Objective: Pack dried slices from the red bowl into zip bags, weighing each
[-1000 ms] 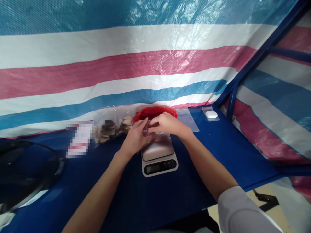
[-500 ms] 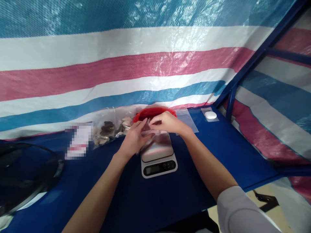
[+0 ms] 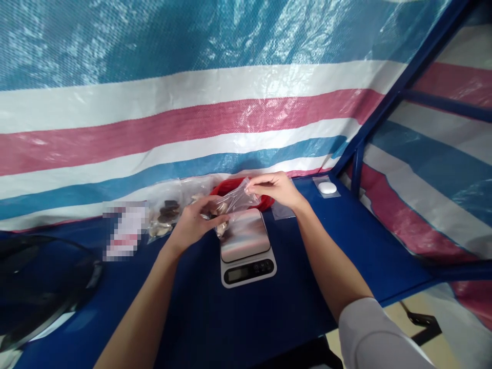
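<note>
The left hand (image 3: 194,223) is closed around the lower part of a clear bag (image 3: 236,199) that has pale, lumpy pieces in it, with the thumb laid across the near side. The right hand (image 3: 277,189) pinches the bag's other end between thumb and fingertips, so the plastic is drawn out in folds between the 2 hands. The bag is at the far left edge of a white kitchen scale (image 3: 246,236); whether it touches the plate I cannot tell. The scale rests on a blue table (image 3: 300,292), its dark display facing the person, any reading too dim to make out. Just behind the bag is a red container (image 3: 266,204), partly hidden by the hands. To the left, 2 more clear bags stand side by side: the farther-left bag (image 3: 165,215) holds dark and pale pieces, and the middle bag (image 3: 197,190) is half covered by the left hand. To the right lie a flat clear bag (image 3: 282,211) and, farther off, a white oval piece (image 3: 327,187) with clear plastic around it.
</note>
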{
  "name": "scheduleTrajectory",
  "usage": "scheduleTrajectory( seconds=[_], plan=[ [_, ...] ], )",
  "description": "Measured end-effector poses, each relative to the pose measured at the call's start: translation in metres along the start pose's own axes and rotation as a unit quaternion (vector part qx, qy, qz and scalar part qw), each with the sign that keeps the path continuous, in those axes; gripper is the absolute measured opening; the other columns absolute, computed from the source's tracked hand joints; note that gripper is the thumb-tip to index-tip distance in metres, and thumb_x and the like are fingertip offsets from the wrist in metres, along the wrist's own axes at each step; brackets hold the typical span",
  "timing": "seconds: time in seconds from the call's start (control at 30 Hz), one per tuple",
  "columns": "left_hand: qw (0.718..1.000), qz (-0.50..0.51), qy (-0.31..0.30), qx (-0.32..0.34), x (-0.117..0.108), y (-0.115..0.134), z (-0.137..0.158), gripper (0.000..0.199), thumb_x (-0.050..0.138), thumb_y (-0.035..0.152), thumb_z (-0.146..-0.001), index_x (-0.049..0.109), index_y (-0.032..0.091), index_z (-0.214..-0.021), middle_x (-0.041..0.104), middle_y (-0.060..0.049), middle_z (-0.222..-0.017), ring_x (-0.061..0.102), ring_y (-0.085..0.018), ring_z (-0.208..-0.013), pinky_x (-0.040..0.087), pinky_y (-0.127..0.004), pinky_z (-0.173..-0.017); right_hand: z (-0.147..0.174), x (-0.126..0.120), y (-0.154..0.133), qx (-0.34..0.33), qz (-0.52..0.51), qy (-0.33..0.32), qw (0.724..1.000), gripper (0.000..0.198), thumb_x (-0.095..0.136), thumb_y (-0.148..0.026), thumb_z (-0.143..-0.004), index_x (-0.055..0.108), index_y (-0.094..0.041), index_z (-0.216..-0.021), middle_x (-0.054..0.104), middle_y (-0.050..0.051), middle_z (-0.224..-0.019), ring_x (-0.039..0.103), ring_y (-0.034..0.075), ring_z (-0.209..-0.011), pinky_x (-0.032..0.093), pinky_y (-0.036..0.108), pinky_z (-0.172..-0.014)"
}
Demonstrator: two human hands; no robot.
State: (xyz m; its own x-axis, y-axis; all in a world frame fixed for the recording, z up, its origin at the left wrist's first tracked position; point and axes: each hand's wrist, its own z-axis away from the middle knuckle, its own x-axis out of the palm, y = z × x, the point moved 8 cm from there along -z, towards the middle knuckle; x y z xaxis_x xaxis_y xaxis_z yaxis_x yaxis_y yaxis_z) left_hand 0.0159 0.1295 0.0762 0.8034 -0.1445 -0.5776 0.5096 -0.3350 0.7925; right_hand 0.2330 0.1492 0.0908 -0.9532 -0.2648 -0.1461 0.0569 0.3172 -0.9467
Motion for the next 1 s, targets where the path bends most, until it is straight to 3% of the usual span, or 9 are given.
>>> scheduleTrajectory(
  seconds=[0.23,0.43,0.57,0.7,0.83,1.0],
  plan=[
    [0.983,0.161,0.025,-0.083,-0.002,-0.021,0.0,0.071,0.087,0.049,-0.064,0.061,0.018,-0.122,0.07,-0.004,-0.089,0.065,-0.019,-0.074,0.056,-0.033,-0.069,-0.001,-0.004,0.02,0.025,-0.067,0.054,0.996,0.032,0.086,-0.041,-0.069,0.08,-0.019,-0.091,0.079,0.004,-0.093,0.071,0.016,-0.079,0.061,0.031,-0.077],
    [0.993,0.059,0.071,-0.074,-0.026,-0.009,-0.013,0.073,0.084,0.054,-0.061,0.062,0.016,-0.12,0.072,-0.006,-0.094,0.067,-0.022,-0.081,0.056,-0.033,-0.072,-0.01,-0.008,0.047,0.077,-0.143,0.103,0.981,0.037,0.087,-0.04,-0.066,0.08,-0.019,-0.096,0.079,0.004,-0.093,0.075,0.018,-0.082,0.063,0.029,-0.069],
    [0.996,-0.036,0.042,-0.072,-0.035,0.006,-0.024,0.07,0.079,0.057,-0.065,0.064,0.019,-0.121,0.074,-0.008,-0.099,0.069,-0.025,-0.084,0.056,-0.035,-0.074,-0.019,-0.011,0.058,0.107,-0.177,0.143,0.968,0.041,0.087,-0.041,-0.067,0.078,-0.02,-0.101,0.08,0.006,-0.091,0.076,0.02,-0.082,0.063,0.027,-0.065],
    [0.997,-0.07,-0.012,-0.043,-0.032,0.013,-0.035,0.067,0.076,0.06,-0.068,0.065,0.02,-0.121,0.074,-0.009,-0.107,0.069,-0.027,-0.089,0.056,-0.035,-0.076,-0.025,-0.003,0.064,0.123,-0.148,0.119,0.974,0.041,0.082,-0.046,-0.074,0.077,-0.018,-0.103,0.08,0.008,-0.09,0.076,0.02,-0.081,0.063,0.027,-0.065],
    [0.995,-0.081,-0.052,-0.039,-0.028,0.01,-0.045,0.063,0.076,0.057,-0.072,0.064,0.021,-0.122,0.074,-0.007,-0.103,0.069,-0.025,-0.087,0.056,-0.033,-0.074,-0.026,0.001,0.074,0.136,-0.122,0.097,0.978,0.036,0.08,-0.047,-0.075,0.078,-0.016,-0.092,0.079,0.007,-0.088,0.074,0.019,-0.08,0.061,0.026,-0.065],
    [0.997,-0.015,-0.045,-0.064,-0.03,-0.005,-0.053,0.078,0.079,0.056,-0.07,0.052,0.02,-0.134,0.073,-0.006,-0.096,0.07,-0.024,-0.083,0.057,-0.033,-0.068,-0.024,-0.002,0.08,0.155,-0.105,0.083,0.979,0.033,0.078,-0.046,-0.075,0.079,-0.017,-0.09,0.078,0.005,-0.084,0.072,0.017,-0.077,0.059,0.025,-0.065]
  ],
)
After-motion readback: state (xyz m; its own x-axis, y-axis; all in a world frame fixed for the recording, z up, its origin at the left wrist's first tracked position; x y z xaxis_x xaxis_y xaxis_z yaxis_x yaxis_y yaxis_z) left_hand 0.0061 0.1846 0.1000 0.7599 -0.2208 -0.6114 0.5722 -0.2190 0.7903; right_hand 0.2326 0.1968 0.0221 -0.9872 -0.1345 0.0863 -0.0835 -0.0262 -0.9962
